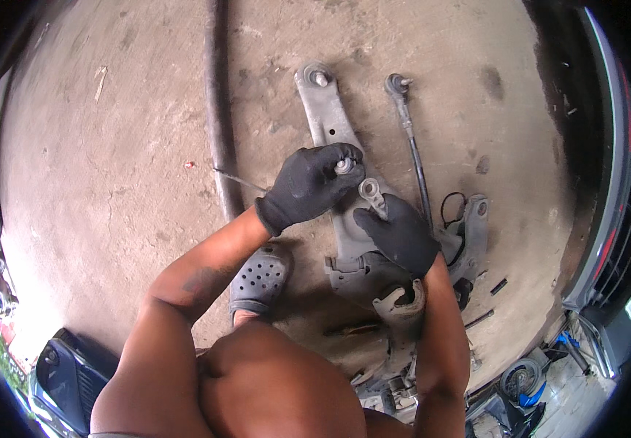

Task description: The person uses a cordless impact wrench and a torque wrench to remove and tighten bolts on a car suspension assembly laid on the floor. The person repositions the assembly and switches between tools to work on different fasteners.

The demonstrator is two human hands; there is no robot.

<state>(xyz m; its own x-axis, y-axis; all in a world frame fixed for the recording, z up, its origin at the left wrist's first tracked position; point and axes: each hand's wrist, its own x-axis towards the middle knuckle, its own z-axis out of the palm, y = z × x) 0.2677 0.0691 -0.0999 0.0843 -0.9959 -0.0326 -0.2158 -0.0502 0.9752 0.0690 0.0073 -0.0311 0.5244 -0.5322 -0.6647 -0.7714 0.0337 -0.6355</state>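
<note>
My left hand [312,182], in a black glove, is closed around a small metal joint end [344,166] with a stud; the fingers hide most of it. A thin rod [239,179] sticks out beside that wrist; whether it belongs to the held part I cannot tell. Gloved in black too, my right hand [403,235] grips a light grey metal piece with a ring-shaped end [369,190], its lower part covered by the fingers. The two held parts are close together but apart. Beneath both hands a grey suspension control arm [328,109] lies on the floor.
A tie rod [412,139] lies right of the control arm. More metal car parts [472,226] are near my right forearm. A dark pipe [220,109] crosses the concrete floor [125,146]. My grey clog [260,279] is below my left hand. A vehicle [607,219] stands at the right.
</note>
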